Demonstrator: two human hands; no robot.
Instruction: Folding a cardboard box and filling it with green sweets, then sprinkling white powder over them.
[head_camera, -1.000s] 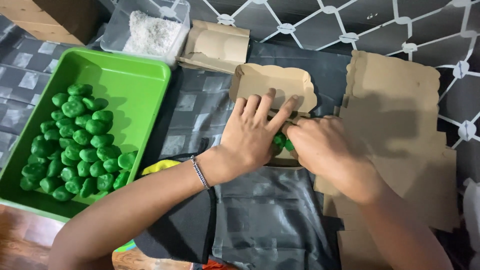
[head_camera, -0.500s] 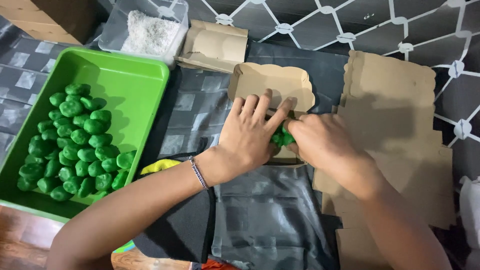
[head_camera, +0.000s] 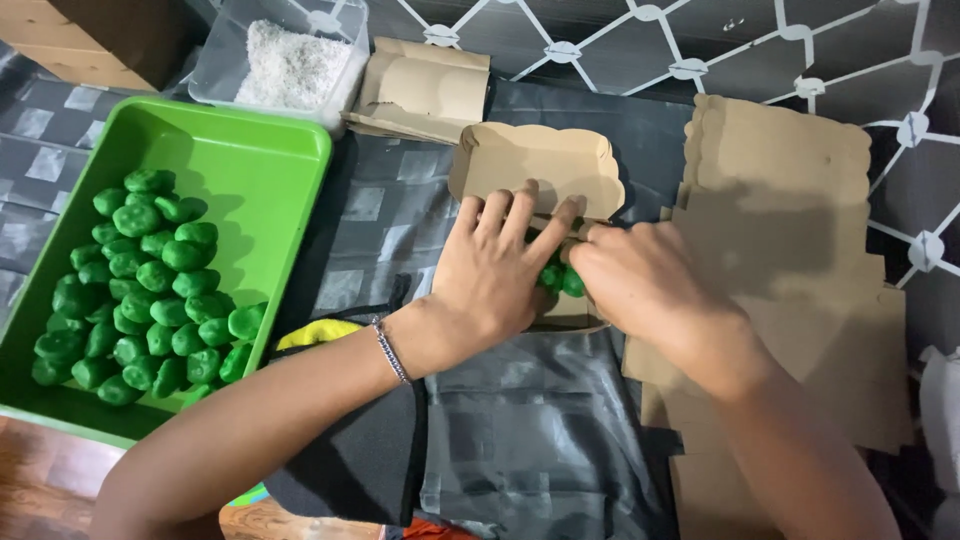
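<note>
We judge the main risk is squashing: the green balls (head_camera: 556, 277) look soft, and pressing them into the small cardboard box (head_camera: 535, 175) could dent them or buckle its thin wall. Our left hand (head_camera: 495, 270) lies flat with fingers spread over the box, touching the balls. Our right hand (head_camera: 640, 280) is curled beside it, fingertips on the balls; whether it grips one, we cannot tell. More balls fill the tray (head_camera: 270, 160), far left.

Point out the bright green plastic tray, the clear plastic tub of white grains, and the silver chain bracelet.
bright green plastic tray (head_camera: 270, 190), head view, bare floor of the tray
clear plastic tub of white grains (head_camera: 290, 65), head view, the white grains inside
silver chain bracelet (head_camera: 391, 351), head view, links across the left wrist
</note>
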